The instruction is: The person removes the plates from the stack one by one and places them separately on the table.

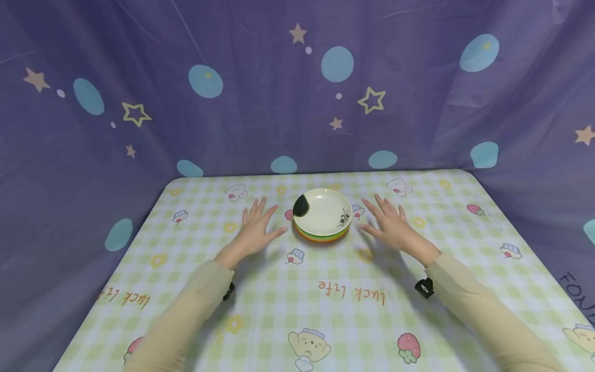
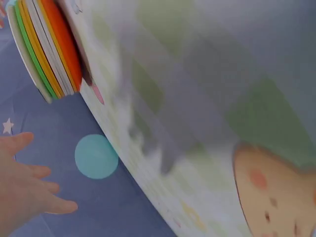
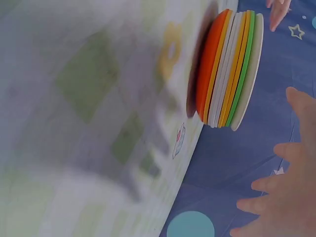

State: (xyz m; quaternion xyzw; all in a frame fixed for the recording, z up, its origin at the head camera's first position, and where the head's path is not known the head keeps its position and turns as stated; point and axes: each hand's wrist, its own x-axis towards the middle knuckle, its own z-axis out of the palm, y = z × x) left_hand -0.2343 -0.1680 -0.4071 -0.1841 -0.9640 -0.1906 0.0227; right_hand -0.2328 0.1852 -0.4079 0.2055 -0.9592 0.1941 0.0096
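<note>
A stack of several plates (image 1: 324, 213) stands at the middle of the table's far half. Its top plate is white with a dark green patch at the left and a small dark floral print at the right. From the side, in the right wrist view, the stack (image 3: 229, 69) shows white, green, yellow, pale and orange rims, orange lowest. My left hand (image 1: 253, 230) hovers just left of the plates, fingers spread, apart from them. On the other side my right hand (image 1: 389, 226) is held likewise, fingers spread and touching nothing. Both hands cast shadows on the cloth.
A green-and-white checked tablecloth (image 1: 274, 305) with cartoon prints covers the table. Behind it and at both sides hangs a purple curtain (image 1: 260, 124) with stars and blue dots. Dark straps (image 1: 424, 287) show under the wrists.
</note>
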